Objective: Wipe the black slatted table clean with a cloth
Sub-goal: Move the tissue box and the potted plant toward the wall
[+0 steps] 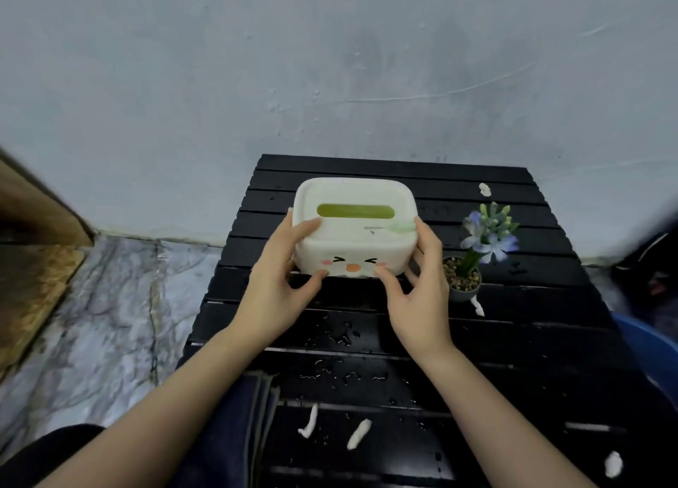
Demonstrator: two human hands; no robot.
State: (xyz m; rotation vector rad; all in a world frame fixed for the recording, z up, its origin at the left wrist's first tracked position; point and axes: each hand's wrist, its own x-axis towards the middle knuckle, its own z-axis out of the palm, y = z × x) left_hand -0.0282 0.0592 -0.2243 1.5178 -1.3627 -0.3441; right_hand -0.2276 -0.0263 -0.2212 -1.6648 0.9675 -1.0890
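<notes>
The black slatted table (513,326) fills the lower right of the view, wet with water drops around its middle and strewn with white paper scraps (358,433). A white tissue box (354,227) with a green slot and a cartoon face sits toward the table's back. My left hand (282,278) grips its left side and my right hand (414,285) grips its right side, thumbs at the front bottom edge. A folded dark blue cloth (253,414) lies on the table's near left, partly under my left forearm.
A small grey pot with a blue-flowered plant (473,263) stands just right of the box. Other white scraps lie at the back right (485,189) and near right (613,465). A blue tub rim (649,344) shows at the right edge. Marble floor lies to the left.
</notes>
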